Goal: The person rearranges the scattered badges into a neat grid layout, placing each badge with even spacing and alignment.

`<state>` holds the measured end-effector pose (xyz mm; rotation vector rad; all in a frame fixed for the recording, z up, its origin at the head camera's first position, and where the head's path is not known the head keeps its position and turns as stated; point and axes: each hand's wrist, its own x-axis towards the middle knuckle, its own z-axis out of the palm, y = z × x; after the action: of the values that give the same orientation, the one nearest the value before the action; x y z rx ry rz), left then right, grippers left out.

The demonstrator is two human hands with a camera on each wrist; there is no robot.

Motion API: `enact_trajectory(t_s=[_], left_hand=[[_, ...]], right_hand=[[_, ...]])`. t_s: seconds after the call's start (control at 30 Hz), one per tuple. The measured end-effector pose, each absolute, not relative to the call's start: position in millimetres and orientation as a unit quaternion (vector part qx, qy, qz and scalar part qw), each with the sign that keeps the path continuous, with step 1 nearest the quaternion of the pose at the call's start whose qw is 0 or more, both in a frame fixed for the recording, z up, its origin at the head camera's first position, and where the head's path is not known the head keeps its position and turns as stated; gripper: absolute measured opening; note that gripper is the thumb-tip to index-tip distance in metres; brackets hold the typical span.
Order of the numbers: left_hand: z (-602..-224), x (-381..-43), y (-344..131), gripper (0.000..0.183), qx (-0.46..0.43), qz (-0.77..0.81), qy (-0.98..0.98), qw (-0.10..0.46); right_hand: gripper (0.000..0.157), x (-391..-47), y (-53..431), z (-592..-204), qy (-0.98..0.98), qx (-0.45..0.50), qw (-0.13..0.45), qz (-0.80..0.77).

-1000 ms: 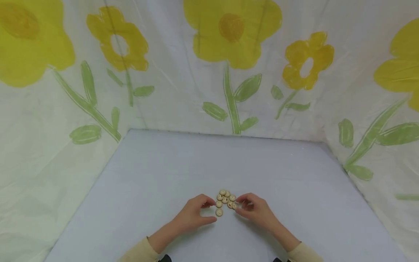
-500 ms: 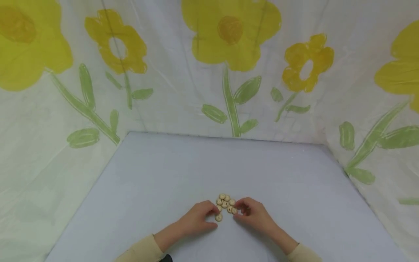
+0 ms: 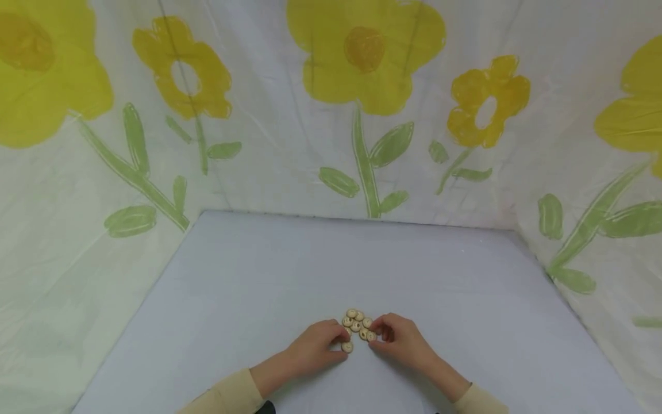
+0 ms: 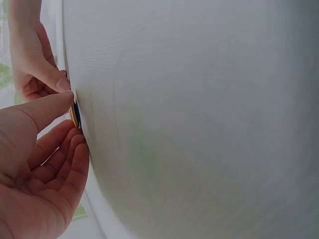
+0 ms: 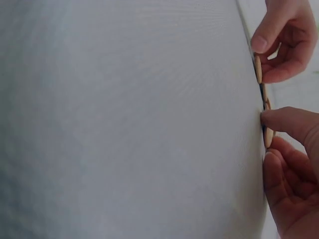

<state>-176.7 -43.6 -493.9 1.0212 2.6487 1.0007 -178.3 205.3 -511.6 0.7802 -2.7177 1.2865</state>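
Observation:
Several small round wooden discs with dark marks form a cluster [image 3: 355,326] on the table. My left hand [image 3: 319,347] pinches the nearest disc [image 3: 347,347] between thumb and forefinger, and its fingertips partly cover the disc just behind. From the other side, my right hand [image 3: 403,340] holds the rightmost disc [image 3: 371,336] by its edges with thumb and forefinger. In the right wrist view the left hand's disc [image 5: 258,68] stands edge-on between thumb and fingers. A disc edge [image 4: 75,115] also shows between the left thumb and fingers in the left wrist view.
A pale grey table [image 3: 331,259] spreads around the discs. White sheeting [image 3: 279,161] painted with yellow flowers rises along its back and both sides.
My left thumb and forefinger, apart beside the discs a second ago, have moved right and closed on the nearest disc. The right hand stays at its disc. The head view has tilted slightly.

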Motion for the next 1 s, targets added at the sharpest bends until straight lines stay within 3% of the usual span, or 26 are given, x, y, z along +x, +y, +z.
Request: enact_trajectory(t_s=[0.43,1.0], left_hand=[[-497.5,-179.6,-42.6,0.016,0.338,0.330,0.880,0.045],[-493.3,-178.8,-42.8,0.016,0.322,0.352,0.877,0.061]], right_hand=[[0.021,-184.1,205.2,-501.4,-0.884,0.243,-0.029,0.399],[0.021,-211.9,205.3,-497.4,-0.878,0.243,-0.019,0.412]])
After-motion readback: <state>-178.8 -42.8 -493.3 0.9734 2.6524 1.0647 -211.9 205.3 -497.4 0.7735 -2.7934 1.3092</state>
